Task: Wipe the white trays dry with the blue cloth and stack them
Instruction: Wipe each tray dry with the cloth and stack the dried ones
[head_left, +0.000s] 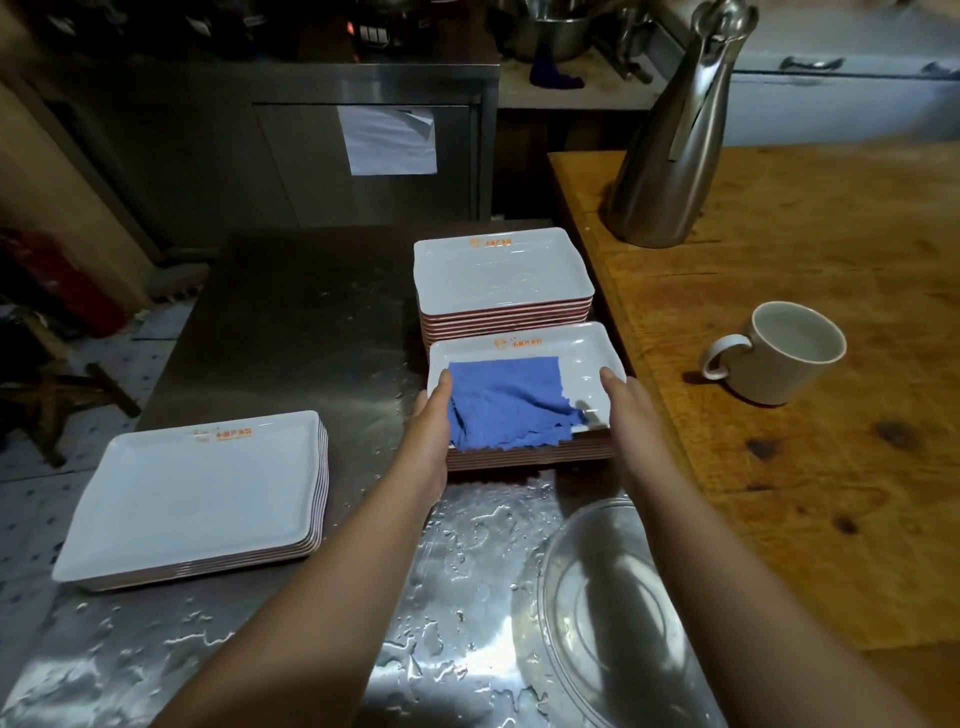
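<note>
A small stack of white trays (582, 345) sits in the middle of the steel counter, and the blue cloth (506, 402) lies crumpled in its top tray. My left hand (431, 415) grips the stack's left edge, thumb over the rim. My right hand (628, 408) grips the right edge the same way. Behind it stands a taller stack of white trays (498, 275). A wide, low stack of white trays (197, 493) lies at the front left.
The steel counter (291, 332) is wet with water pools near me. A clear glass bowl (608, 613) sits at the front right. On the wooden table (831, 441) to the right stand a white mug (779, 353) and a steel jug (675, 140).
</note>
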